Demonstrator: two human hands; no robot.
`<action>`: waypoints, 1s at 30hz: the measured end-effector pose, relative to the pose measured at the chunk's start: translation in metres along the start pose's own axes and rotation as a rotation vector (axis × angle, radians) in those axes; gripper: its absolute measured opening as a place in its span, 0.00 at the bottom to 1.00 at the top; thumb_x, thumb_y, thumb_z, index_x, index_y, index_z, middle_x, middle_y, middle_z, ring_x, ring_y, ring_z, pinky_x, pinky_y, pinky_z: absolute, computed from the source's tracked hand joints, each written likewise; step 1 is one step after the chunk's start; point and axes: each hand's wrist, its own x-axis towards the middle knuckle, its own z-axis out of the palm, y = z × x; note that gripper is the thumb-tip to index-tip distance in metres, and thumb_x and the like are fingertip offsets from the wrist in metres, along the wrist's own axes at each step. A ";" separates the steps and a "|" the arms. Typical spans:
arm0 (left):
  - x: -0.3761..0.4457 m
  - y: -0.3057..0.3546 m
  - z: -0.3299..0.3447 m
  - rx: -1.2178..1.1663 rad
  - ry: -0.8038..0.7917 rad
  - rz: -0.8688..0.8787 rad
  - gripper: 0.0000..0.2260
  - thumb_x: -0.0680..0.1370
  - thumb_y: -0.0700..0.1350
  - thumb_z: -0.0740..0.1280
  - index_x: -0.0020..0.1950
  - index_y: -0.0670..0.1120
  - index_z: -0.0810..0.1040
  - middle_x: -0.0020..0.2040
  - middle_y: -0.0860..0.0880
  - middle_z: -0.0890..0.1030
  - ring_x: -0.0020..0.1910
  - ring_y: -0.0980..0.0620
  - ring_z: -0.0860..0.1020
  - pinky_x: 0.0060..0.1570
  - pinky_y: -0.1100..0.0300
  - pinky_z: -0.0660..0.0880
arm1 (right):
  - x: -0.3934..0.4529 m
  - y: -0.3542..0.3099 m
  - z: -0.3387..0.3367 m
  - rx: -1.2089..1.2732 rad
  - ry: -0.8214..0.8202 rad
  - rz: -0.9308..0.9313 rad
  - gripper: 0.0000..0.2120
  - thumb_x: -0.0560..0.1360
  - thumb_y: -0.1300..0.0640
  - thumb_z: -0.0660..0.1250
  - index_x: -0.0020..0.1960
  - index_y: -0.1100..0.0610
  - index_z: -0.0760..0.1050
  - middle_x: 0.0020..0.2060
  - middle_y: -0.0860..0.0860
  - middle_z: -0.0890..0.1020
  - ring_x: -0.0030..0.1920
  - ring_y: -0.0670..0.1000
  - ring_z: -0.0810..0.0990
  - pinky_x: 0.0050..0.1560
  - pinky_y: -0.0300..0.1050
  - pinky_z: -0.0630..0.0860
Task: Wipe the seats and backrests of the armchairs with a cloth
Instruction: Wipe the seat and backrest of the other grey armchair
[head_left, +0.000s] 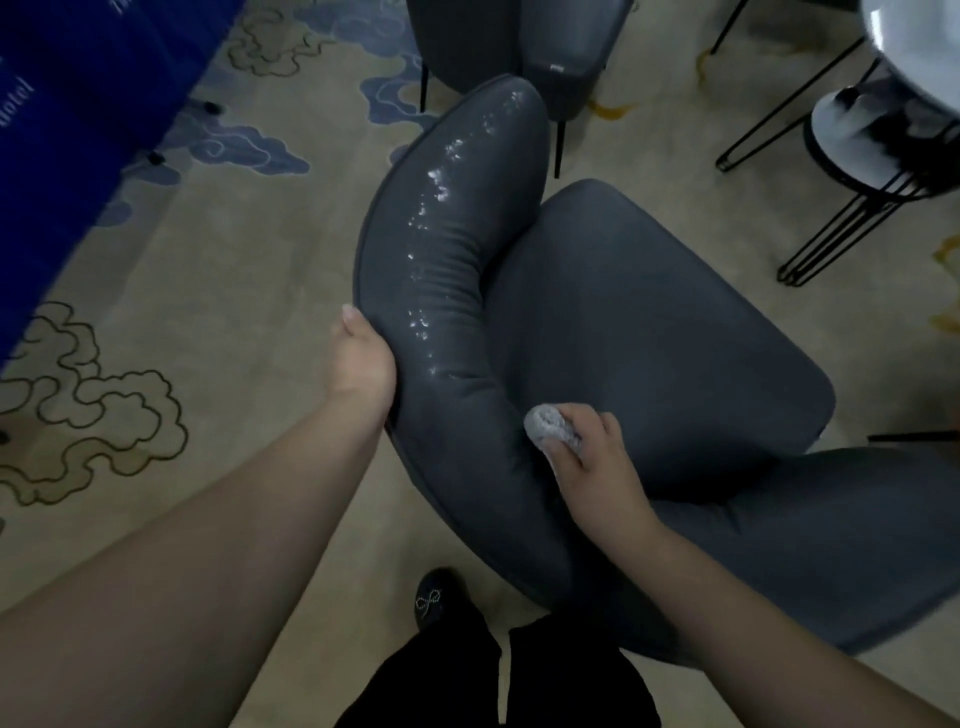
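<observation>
While a black shoe (439, 597) stands on the carpet (218, 291) nearest the camera, the right hand (592, 467) grips a balled grey cloth (551, 430), which sticks out past its fingers against the inner base of the armchair (649, 322) backrest. The left hand (363, 358) clasps the backrest's outer edge. Wet streaks glisten along the top. Farther off, blue fabric (88, 130) shows the letters "otel".

A dark grey armchair (649, 322) is standing on the carpet, its curved backrest (447, 249) sweeping round the flat padded seat (654, 332). Wet streaks are glistening along the top of the backrest's left arm. A small grey cloth (551, 427), bunched into a wad, is pressing where backrest meets seat. A second grey armchair (514, 47) is standing just behind.
</observation>
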 end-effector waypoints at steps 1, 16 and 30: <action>0.005 0.002 0.004 0.022 0.002 0.015 0.23 0.84 0.51 0.46 0.68 0.36 0.69 0.67 0.36 0.72 0.67 0.39 0.70 0.64 0.55 0.63 | 0.006 -0.003 0.002 0.033 0.011 -0.007 0.11 0.78 0.56 0.64 0.59 0.48 0.71 0.54 0.50 0.70 0.50 0.35 0.71 0.50 0.23 0.67; 0.011 -0.019 0.014 0.150 0.182 0.076 0.19 0.83 0.53 0.48 0.57 0.45 0.75 0.39 0.51 0.71 0.42 0.46 0.70 0.43 0.56 0.63 | 0.168 -0.089 0.062 0.158 0.001 -0.280 0.19 0.77 0.56 0.66 0.66 0.44 0.72 0.50 0.48 0.67 0.51 0.47 0.73 0.59 0.33 0.68; 0.007 -0.019 0.014 0.214 0.199 0.061 0.13 0.83 0.54 0.47 0.44 0.55 0.68 0.34 0.55 0.72 0.33 0.58 0.69 0.29 0.59 0.59 | 0.183 -0.093 0.079 0.081 0.018 -0.467 0.20 0.76 0.62 0.67 0.66 0.50 0.75 0.48 0.51 0.65 0.48 0.53 0.72 0.59 0.34 0.69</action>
